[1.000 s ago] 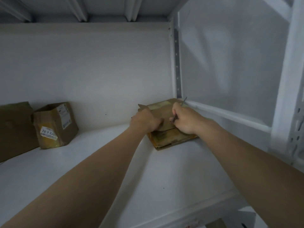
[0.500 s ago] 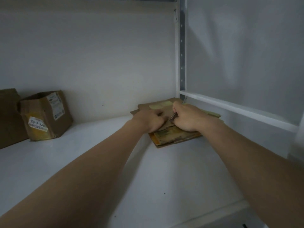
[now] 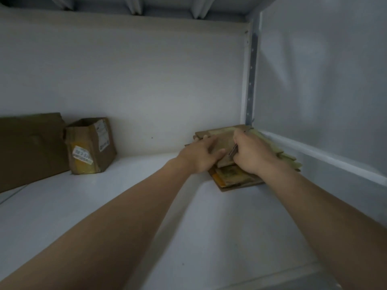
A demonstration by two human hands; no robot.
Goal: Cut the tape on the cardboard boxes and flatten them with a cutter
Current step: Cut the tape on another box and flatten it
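Brown flattened stack (image 3: pixel 230 178) at 3 o'clock, yellow-green printed patches. Brown open box (image 3: pixel 90 147) at 9 o'clock, white labels, yellow tape. Plain dark-brown larger box (image 3: pixel 27 149). White shelf (image 3: pixel 104 206). Grey cutter (image 3: pixel 232 151).

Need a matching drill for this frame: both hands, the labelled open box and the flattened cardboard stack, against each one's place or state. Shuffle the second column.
Column 1
1. left hand
2. right hand
3. labelled open box
4. flattened cardboard stack

Column 2
a. in the back right corner of the shelf, under both hands
b. grips the cutter
c. stands left of the hands, top open
d. rests flat on cardboard, fingers fairly straight

Pairs: 1-d, 2-b, 3-c, 4-a
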